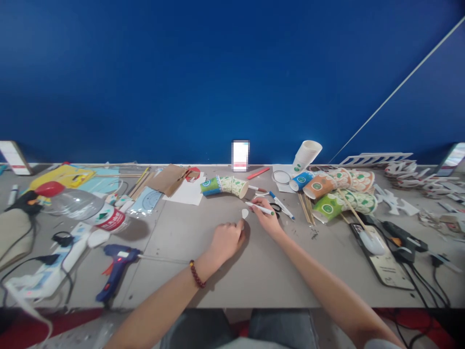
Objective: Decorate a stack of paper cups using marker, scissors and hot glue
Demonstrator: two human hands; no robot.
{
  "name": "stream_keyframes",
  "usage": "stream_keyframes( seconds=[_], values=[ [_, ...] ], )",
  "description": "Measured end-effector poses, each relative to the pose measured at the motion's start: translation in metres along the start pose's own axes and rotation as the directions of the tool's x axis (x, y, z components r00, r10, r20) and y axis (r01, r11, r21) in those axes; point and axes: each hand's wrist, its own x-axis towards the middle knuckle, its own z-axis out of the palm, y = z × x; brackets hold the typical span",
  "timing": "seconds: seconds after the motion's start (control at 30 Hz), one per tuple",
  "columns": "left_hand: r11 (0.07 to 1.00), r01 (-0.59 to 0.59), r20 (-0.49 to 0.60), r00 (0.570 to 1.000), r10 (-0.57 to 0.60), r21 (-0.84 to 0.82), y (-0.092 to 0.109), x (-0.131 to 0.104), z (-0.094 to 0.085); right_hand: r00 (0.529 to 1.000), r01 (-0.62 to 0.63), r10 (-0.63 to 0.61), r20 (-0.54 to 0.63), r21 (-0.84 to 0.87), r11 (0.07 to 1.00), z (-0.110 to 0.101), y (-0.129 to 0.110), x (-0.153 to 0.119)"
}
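A small white oval piece, apparently paper, lies on the table in front of me. My left hand rests with curled fingers just below it, a fingertip pinning its lower edge. Between the fingers of my right hand is a white marker pen with a green end, its tip pointing left above the white piece. Behind the hands lies a curved tube of patterned paper cups. Black-handled scissors and a blue-ended marker sit just past my right hand.
At left are a plastic bottle, a blue glue gun and a power strip. More joined cups, wooden sticks and a black glue gun lie at right. A phone leans against the wall.
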Motion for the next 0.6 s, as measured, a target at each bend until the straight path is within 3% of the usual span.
stream_keyframes(
  seconds=[0.2,0.6],
  values=[
    [1.0,0.009,0.032,0.999,-0.009,-0.001,0.0,0.0,0.0,0.989,-0.14,0.136,-0.061,-0.067,0.988,-0.003,-0.008,-0.005],
    [1.0,-0.005,0.019,1.0,0.005,0.012,-0.003,0.001,0.002,1.0,-0.028,0.026,-0.016,-0.161,0.987,-0.004,-0.006,-0.006]
  ],
)
